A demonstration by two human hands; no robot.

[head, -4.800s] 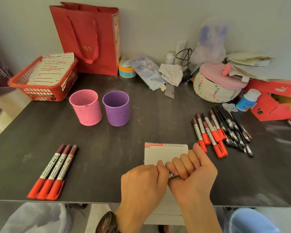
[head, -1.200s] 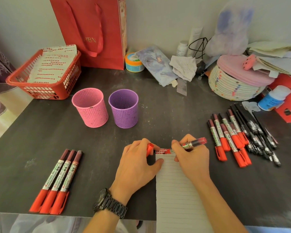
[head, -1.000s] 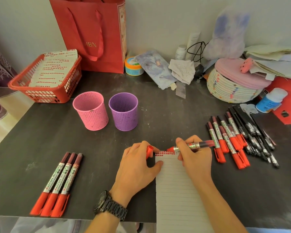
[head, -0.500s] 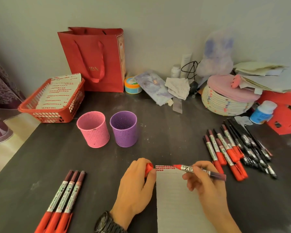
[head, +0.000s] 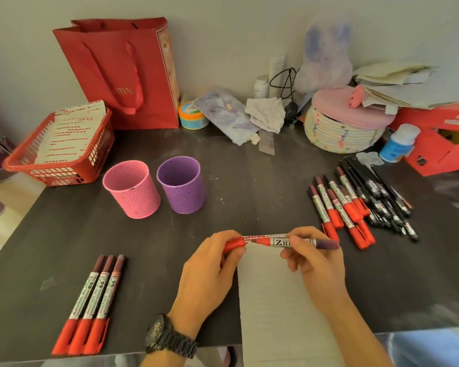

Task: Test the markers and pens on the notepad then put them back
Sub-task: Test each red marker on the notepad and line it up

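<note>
The marker (head: pixel 300 242) being tested is a fat one: red collar at the nib end, white label with black "ZH" lettering showing before the fingers cover the rest, and a dark maroon tail. It's held level right over the top edge of the notepad (head: pixel 270 300), nib pointing left. The right hand (head: pixel 316 266) pinches the barrel around the middle, thumb and fingertips curled onto it. The left hand (head: pixel 210 274) has its thumb and fingers wrapped round the red cap (head: pixel 233 245), which sits in line with the nib but a small gap apart, at the notepad's top left corner.

The notepad is a white lined sheet with a row of red marks (head: pixel 255 237) along its top edge, and its near end hangs off the dark table (head: pixel 64 234).

Left of the notepad, three markers (head: pixel 90 305) of the same kind lie side by side, capped. To its right and a bit further back is a heap of red markers (head: pixel 337 207) touching a bunch of black pens (head: pixel 376 197). Beyond the notepad to the left stand a pink cup (head: pixel 131 188) and a purple cup (head: pixel 180 184), just beside each other.
</note>
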